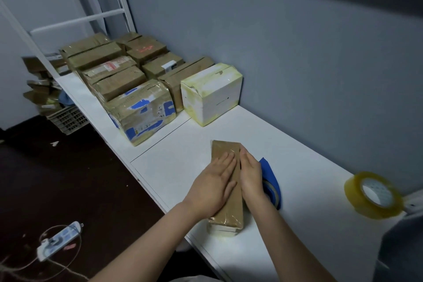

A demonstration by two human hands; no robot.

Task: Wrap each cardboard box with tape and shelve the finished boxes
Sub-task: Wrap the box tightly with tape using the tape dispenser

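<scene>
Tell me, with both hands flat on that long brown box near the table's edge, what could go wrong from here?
Three things, as guesses. The long brown box lies close to the front edge of the white table, so a firm push from the left hand might slide it off. The right hand presses beside the blue tape roll, which could get knocked. The clear tape roll stands on edge and might roll away.

Left hand [215,186] flat atop taped box [230,208]; right hand [250,173] against its side.
</scene>
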